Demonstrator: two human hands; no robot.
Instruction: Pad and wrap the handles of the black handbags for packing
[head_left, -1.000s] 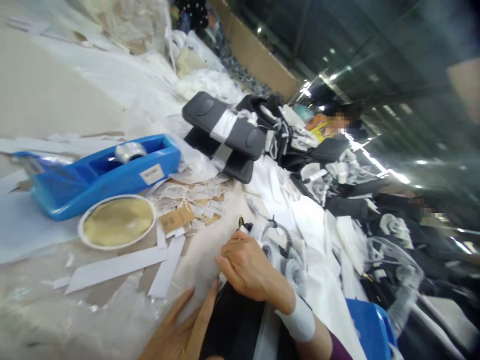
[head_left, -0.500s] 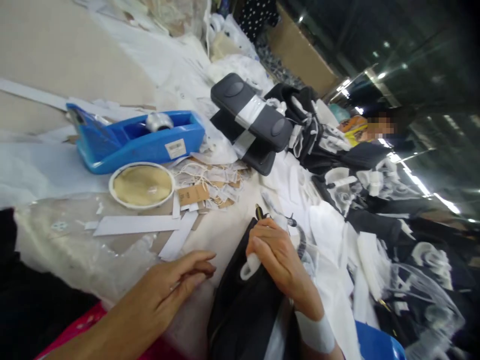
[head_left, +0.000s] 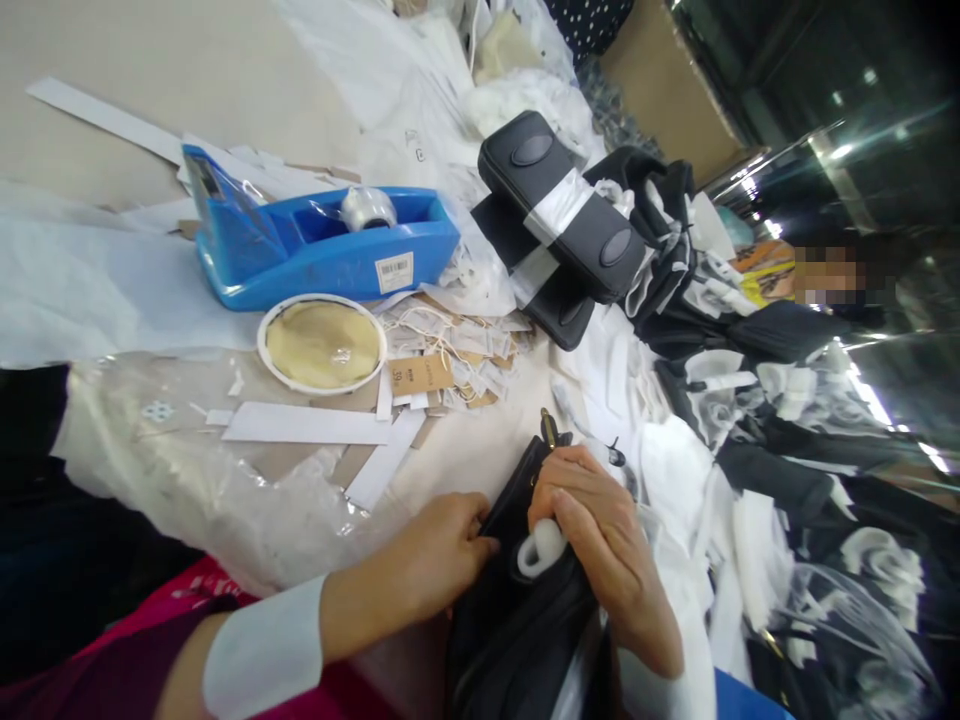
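Observation:
A black bag (head_left: 491,620) with a gold zipper pull (head_left: 550,428) at its far end lies in front of me. My right hand (head_left: 592,530) is closed on the bag's upper part, and a white curled wrapping (head_left: 541,549) pokes out below its fingers. What else lies inside that fist is hidden. My left hand (head_left: 442,555) is at the bag's left edge, its fingers bent in and pinching the black material. Just beyond the hands lie white paper strips (head_left: 307,424) and a heap of string tags with a brown tag (head_left: 420,375).
A blue tape dispenser (head_left: 330,250) stands behind a round tub of yellowish paste (head_left: 324,343). Black padded pieces (head_left: 562,205) bound with white tape are stacked beyond. Black bags with white wrapping (head_left: 795,400) pile up on the right. A person (head_left: 772,272) is in the background.
My left hand has moved right onto the bag's edge, and its fingers have closed there. My right hand keeps its grip. The camera view has shifted, so the table things appear farther right.

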